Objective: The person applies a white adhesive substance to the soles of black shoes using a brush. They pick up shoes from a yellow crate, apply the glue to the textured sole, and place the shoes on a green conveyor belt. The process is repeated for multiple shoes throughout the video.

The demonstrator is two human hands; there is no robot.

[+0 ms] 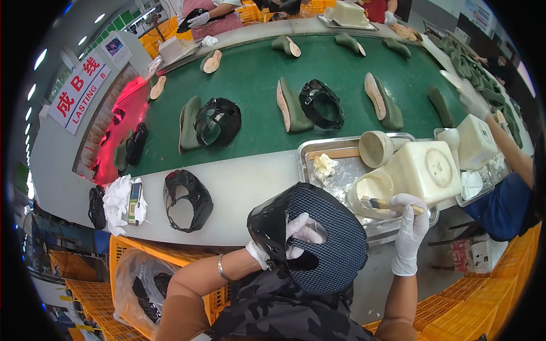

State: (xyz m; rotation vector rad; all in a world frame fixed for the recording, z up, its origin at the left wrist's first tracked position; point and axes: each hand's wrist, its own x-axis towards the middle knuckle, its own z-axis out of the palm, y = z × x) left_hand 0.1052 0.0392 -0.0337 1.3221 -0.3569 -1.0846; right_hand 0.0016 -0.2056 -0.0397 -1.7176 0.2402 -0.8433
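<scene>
The left hand (300, 234) is wrapped around a black shoe upper (310, 236), held near 6 o'clock. A brush (392, 205) is gripped by the right hand (410, 227) at 4 o'clock, dipped into a white glue jug (418, 173) on the table (239, 190).

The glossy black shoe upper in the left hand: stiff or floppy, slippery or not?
The shoe upper probably flexes: the left hand props it open from inside. Its shiny outer skin looks slick; the woven grey lining should grip better. Likely light, since one hand holds it up.
</scene>
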